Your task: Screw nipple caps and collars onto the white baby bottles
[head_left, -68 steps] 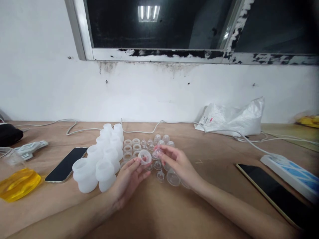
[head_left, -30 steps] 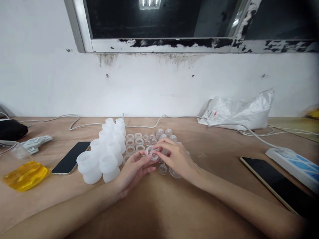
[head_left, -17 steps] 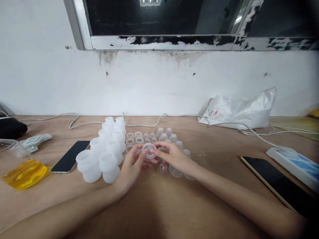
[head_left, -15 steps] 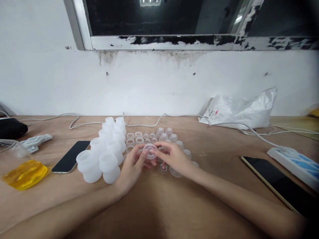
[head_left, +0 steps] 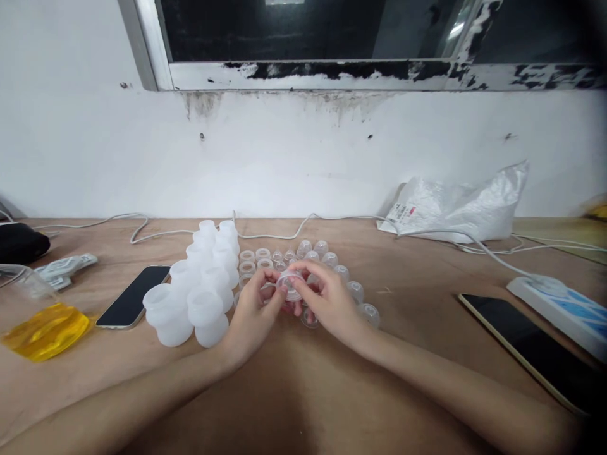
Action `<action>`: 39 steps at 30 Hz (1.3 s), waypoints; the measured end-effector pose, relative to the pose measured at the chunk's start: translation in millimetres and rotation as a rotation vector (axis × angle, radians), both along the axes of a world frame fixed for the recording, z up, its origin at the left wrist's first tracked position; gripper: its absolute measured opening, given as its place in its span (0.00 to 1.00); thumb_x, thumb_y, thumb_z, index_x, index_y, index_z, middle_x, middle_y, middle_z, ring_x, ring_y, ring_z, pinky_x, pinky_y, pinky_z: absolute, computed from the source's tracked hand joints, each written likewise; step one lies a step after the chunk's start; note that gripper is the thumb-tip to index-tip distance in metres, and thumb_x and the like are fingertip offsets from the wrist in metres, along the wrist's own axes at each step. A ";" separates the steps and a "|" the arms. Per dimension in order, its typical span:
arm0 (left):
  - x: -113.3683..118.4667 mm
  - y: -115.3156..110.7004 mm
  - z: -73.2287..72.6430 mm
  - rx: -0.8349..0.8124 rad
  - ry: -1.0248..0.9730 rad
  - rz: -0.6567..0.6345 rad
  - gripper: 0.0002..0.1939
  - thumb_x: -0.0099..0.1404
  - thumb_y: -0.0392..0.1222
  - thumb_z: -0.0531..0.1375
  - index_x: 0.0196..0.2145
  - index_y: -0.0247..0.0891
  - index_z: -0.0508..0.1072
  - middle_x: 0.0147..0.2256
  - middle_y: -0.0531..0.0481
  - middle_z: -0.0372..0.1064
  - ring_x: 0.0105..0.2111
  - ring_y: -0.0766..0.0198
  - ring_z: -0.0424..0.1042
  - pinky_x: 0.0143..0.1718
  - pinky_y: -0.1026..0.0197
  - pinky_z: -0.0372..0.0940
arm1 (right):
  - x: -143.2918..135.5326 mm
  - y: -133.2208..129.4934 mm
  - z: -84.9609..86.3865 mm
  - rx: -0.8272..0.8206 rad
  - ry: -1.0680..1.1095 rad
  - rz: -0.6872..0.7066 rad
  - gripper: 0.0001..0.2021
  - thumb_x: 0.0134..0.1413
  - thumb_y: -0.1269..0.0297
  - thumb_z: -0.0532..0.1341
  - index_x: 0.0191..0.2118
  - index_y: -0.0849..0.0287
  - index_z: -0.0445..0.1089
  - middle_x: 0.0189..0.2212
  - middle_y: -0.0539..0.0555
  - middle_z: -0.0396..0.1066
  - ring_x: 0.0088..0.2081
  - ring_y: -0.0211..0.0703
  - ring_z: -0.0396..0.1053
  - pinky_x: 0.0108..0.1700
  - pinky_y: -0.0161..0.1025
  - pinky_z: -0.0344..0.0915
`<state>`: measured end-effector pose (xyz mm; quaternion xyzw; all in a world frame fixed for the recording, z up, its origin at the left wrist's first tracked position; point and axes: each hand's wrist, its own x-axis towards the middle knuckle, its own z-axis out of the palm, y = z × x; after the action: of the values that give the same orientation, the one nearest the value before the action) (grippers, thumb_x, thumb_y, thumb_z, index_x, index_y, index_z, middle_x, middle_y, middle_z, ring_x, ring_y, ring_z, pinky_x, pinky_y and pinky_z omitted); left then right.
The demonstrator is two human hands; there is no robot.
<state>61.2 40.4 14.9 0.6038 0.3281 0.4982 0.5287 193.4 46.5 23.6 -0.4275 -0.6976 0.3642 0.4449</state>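
Item in hand: one clear, round plastic piece with a ringed rim, raised over the worktop between both hands. Left hand: grip pinching its near-left rim. Right hand: grip closed around its right side. Whether it is one part or two joined: cannot tell.

Stock, loose: milky-white plastic bottles, upright, two columns, visible mouths uncovered; translucent flat plastic rings, in rows beside them; clear plastic domes, right of the rings. Stage, as judged: early, no bottle in sight bearing a ring or dome.

Edges and room: bottles crowd the left hand; black flat-screened phone beyond. Broadest room appears rightward, up to the gold-edged black slab.
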 end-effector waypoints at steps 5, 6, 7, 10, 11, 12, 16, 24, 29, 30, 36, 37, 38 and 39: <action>4.1 6.1 2.8 -0.019 -0.014 0.014 0.08 0.58 0.43 0.55 0.31 0.38 0.59 0.26 0.55 0.64 0.24 0.68 0.69 0.30 0.63 0.65 | -0.3 3.0 3.9 -0.041 0.049 -0.031 0.06 0.51 0.60 0.53 0.33 0.56 0.61 0.20 0.46 0.60 0.15 0.30 0.61 0.12 0.26 0.58; 4.2 7.2 4.0 -0.031 -0.016 0.006 0.08 0.58 0.44 0.55 0.31 0.38 0.59 0.26 0.55 0.64 0.24 0.68 0.68 0.29 0.63 0.65 | 0.3 3.6 5.0 -0.062 0.073 -0.021 0.07 0.51 0.59 0.53 0.33 0.56 0.61 0.21 0.45 0.60 0.16 0.31 0.62 0.13 0.27 0.60; 3.8 8.3 5.2 -0.041 -0.017 -0.001 0.08 0.58 0.44 0.55 0.31 0.38 0.59 0.26 0.55 0.64 0.24 0.68 0.68 0.28 0.63 0.65 | 1.1 3.9 6.3 -0.082 0.094 -0.002 0.07 0.50 0.59 0.54 0.34 0.56 0.61 0.21 0.45 0.61 0.17 0.31 0.63 0.15 0.29 0.63; 0.5 11.1 8.2 -0.031 -0.012 0.003 0.09 0.57 0.43 0.56 0.31 0.37 0.59 0.29 0.53 0.64 0.26 0.67 0.69 0.27 0.63 0.66 | 4.2 3.2 11.4 -0.105 0.117 0.070 0.10 0.48 0.60 0.56 0.37 0.56 0.60 0.27 0.48 0.63 0.22 0.33 0.67 0.24 0.34 0.70; -0.9 11.9 8.9 -0.019 -0.007 0.008 0.10 0.56 0.43 0.57 0.31 0.37 0.59 0.29 0.53 0.64 0.27 0.67 0.69 0.27 0.63 0.66 | 5.3 2.6 13.1 -0.106 0.109 0.087 0.11 0.48 0.61 0.57 0.38 0.56 0.60 0.29 0.49 0.64 0.24 0.34 0.68 0.27 0.35 0.71; -2.2 12.6 9.4 -0.004 0.002 0.014 0.10 0.55 0.42 0.58 0.30 0.37 0.58 0.29 0.53 0.64 0.28 0.66 0.69 0.27 0.63 0.66 | 6.3 1.9 14.4 -0.105 0.102 0.097 0.12 0.48 0.61 0.57 0.39 0.56 0.59 0.31 0.49 0.64 0.25 0.35 0.68 0.28 0.36 0.71; -5.0 13.3 12.3 0.052 0.051 0.035 0.11 0.54 0.40 0.59 0.30 0.36 0.58 0.27 0.53 0.64 0.27 0.67 0.68 0.26 0.64 0.66 | 8.8 0.9 15.3 -0.062 0.095 0.088 0.10 0.48 0.63 0.57 0.38 0.55 0.57 0.31 0.49 0.64 0.26 0.35 0.69 0.29 0.35 0.70; -5.1 14.6 12.2 0.079 0.128 0.098 0.11 0.53 0.38 0.60 0.29 0.36 0.59 0.27 0.52 0.65 0.28 0.66 0.69 0.28 0.64 0.64 | 7.3 2.5 9.1 0.027 0.031 0.012 0.07 0.48 0.65 0.55 0.35 0.56 0.55 0.31 0.48 0.61 0.25 0.34 0.69 0.25 0.33 0.68; -4.0 16.7 8.9 0.075 0.165 0.123 0.10 0.53 0.38 0.59 0.28 0.37 0.58 0.25 0.53 0.66 0.26 0.66 0.69 0.27 0.64 0.64 | 4.3 3.0 6.6 0.081 -0.028 -0.025 0.05 0.49 0.67 0.54 0.33 0.56 0.55 0.28 0.47 0.60 0.23 0.33 0.67 0.24 0.33 0.66; -3.6 16.9 8.4 0.079 0.171 0.130 0.10 0.53 0.38 0.59 0.28 0.37 0.58 0.25 0.52 0.66 0.26 0.65 0.69 0.27 0.64 0.64 | 3.7 3.2 6.0 0.089 -0.037 -0.030 0.05 0.49 0.68 0.53 0.33 0.56 0.55 0.28 0.48 0.60 0.23 0.33 0.66 0.23 0.32 0.65; -1.0 19.5 3.1 0.147 0.209 0.189 0.08 0.53 0.38 0.58 0.28 0.37 0.59 0.26 0.51 0.67 0.27 0.63 0.71 0.29 0.62 0.65 | 2.0 6.6 2.2 0.154 -0.101 -0.078 0.04 0.49 0.70 0.51 0.33 0.56 0.54 0.30 0.49 0.60 0.24 0.32 0.65 0.24 0.31 0.64; -0.6 20.4 2.1 0.156 0.210 0.197 0.08 0.53 0.38 0.58 0.28 0.37 0.59 0.27 0.51 0.67 0.28 0.63 0.71 0.29 0.61 0.65 | 2.0 7.6 1.4 0.169 -0.111 -0.089 0.04 0.49 0.70 0.51 0.32 0.57 0.54 0.31 0.49 0.60 0.25 0.33 0.65 0.24 0.31 0.64; -0.3 21.2 1.3 0.162 0.205 0.205 0.08 0.53 0.38 0.58 0.28 0.37 0.59 0.27 0.50 0.67 0.29 0.62 0.71 0.30 0.61 0.65 | 2.1 8.6 0.8 0.182 -0.118 -0.098 0.03 0.49 0.70 0.51 0.32 0.57 0.54 0.31 0.50 0.60 0.26 0.33 0.65 0.24 0.31 0.64; -0.2 22.2 0.5 0.164 0.197 0.207 0.08 0.54 0.38 0.58 0.28 0.37 0.59 0.28 0.50 0.67 0.29 0.62 0.71 0.30 0.61 0.65 | 2.2 9.6 0.2 0.191 -0.117 -0.102 0.03 0.49 0.70 0.51 0.33 0.57 0.55 0.32 0.50 0.60 0.26 0.33 0.65 0.25 0.32 0.64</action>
<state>60.9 62.5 15.4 0.6541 0.3969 0.5135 0.3886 195.6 56.1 23.8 -0.4389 -0.7311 0.2473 0.4600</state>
